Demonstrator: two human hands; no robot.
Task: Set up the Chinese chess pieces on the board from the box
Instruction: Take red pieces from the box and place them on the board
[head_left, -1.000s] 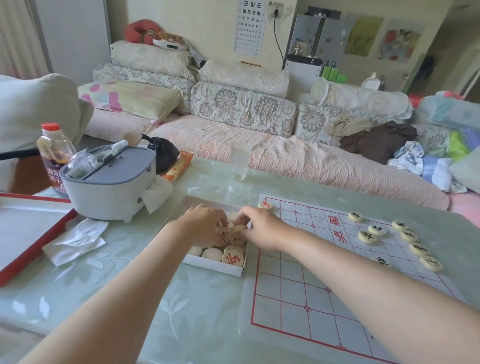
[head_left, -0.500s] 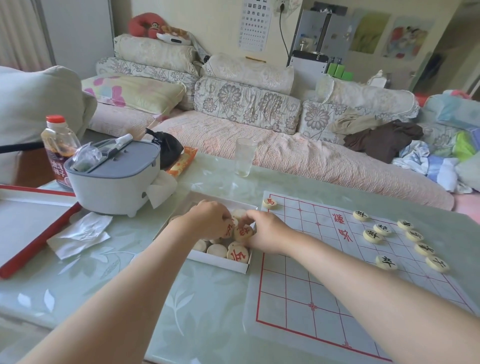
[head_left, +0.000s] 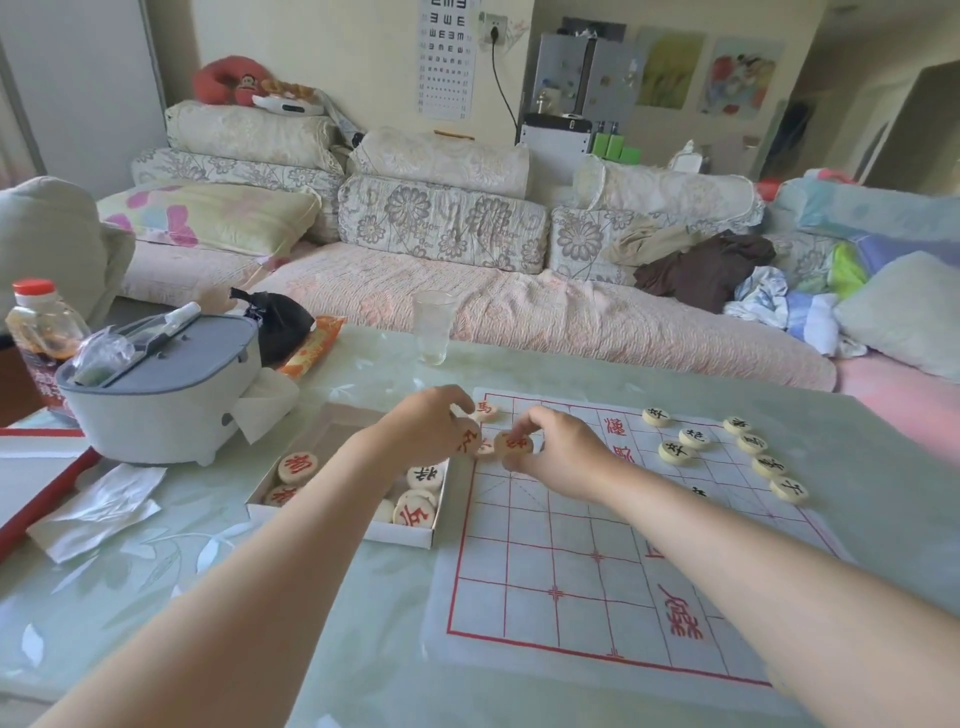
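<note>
Now over the board (head_left: 571, 571), at its far-left corner — right hand (head_left: 561, 449) pinching a red piece (head_left: 513, 444) between thumb and fingertips, left hand (head_left: 431, 423) curled round another red-marked piece (head_left: 467, 439) right beside it. Crowds both hands into one small patch of the board, with a corner piece (head_left: 484, 410) set on the point just behind the knuckles. Hard to tell: one disc or two in the left hand.

Risks, by judgement only: nudging that corner piece off its point with a stray fingertip; clicking the two held discs together and losing one, likely to roll off the board's left edge toward the box (head_left: 363, 530) or onto the worktop (head_left: 208, 597). Could also rumple the thin board with a dragging wrist — enough to shift the black pieces (head_left: 675, 452) grouped along its right side. Leaves more discs waiting in the box, just beside the board's left edge.
</note>
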